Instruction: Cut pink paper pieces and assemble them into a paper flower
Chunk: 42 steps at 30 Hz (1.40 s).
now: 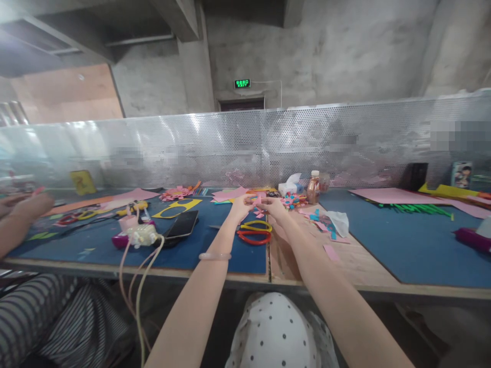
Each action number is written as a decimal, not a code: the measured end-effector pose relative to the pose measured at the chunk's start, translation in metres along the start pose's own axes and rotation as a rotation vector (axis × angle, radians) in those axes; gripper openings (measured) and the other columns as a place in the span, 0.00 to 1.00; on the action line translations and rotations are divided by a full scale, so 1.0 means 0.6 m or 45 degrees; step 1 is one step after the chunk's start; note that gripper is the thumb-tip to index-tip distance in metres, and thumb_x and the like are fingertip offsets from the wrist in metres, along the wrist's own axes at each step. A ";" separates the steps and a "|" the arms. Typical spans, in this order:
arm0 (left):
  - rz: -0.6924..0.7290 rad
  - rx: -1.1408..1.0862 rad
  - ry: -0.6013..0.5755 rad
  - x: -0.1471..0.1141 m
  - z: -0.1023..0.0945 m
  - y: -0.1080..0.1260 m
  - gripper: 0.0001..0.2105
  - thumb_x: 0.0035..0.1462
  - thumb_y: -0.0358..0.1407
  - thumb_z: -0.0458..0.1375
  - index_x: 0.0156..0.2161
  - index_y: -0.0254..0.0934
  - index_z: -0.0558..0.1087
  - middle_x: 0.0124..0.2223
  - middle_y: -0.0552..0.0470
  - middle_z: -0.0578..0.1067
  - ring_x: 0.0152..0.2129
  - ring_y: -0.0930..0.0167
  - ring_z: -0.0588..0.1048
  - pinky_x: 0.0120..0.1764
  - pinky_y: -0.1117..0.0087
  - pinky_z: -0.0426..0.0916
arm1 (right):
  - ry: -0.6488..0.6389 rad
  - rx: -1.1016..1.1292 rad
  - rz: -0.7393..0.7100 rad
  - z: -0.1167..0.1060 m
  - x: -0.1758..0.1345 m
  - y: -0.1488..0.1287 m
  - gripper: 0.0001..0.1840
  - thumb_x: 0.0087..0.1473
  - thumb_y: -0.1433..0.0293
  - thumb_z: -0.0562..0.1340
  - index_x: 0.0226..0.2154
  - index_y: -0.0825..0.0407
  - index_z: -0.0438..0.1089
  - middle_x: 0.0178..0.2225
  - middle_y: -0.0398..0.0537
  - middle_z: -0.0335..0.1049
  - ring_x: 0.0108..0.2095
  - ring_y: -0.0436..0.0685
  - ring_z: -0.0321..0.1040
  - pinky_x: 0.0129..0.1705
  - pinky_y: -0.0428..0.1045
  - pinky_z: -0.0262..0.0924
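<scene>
Both hands meet over the table in the middle of the head view. My left hand (241, 207) and my right hand (274, 207) pinch a small pink paper piece (259, 200) between their fingertips; its exact shape is too small to make out. Just below them lie scissors (254, 236) with one yellow and one red handle, blades pointing left. Pink paper sheets (230, 194) are behind my left hand. Beyond my right hand is a pile of pink and blue paper pieces (294, 201).
A black phone (183, 225) and a power strip with cables (141, 235) are at left. A tissue pack (290, 185) and a bottle (313, 188) stand at the back. Paper scraps (324, 225) lie right. At far left are another person's hands (28, 204).
</scene>
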<state>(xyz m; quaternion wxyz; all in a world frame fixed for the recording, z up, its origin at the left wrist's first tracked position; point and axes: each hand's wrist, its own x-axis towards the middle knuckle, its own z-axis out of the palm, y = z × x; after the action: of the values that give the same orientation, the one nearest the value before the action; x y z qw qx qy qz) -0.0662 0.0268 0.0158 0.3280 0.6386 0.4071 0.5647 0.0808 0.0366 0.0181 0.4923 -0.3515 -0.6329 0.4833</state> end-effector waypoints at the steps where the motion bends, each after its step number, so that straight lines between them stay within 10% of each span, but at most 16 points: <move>1: -0.001 0.007 0.009 0.000 0.001 0.000 0.20 0.38 0.24 0.62 0.42 0.31 0.71 0.30 0.49 0.77 0.24 0.73 0.73 0.30 0.71 0.69 | -0.001 -0.002 0.001 0.000 0.000 0.000 0.11 0.38 0.72 0.67 0.30 0.56 0.73 0.24 0.44 0.72 0.21 0.46 0.65 0.25 0.42 0.61; 42: -0.267 -0.354 0.134 -0.008 0.007 0.013 0.16 0.36 0.19 0.59 0.35 0.29 0.73 0.25 0.50 0.74 0.19 0.78 0.70 0.25 0.75 0.64 | -0.105 -0.014 -0.079 -0.001 0.009 0.016 0.16 0.31 0.63 0.71 0.21 0.56 0.69 0.18 0.41 0.66 0.19 0.45 0.61 0.25 0.42 0.61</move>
<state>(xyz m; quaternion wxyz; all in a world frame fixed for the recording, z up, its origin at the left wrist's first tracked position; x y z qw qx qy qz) -0.0613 0.0191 0.0199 0.4485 0.5107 0.4061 0.6108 0.0794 0.0446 0.0107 0.4786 -0.3141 -0.6658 0.4785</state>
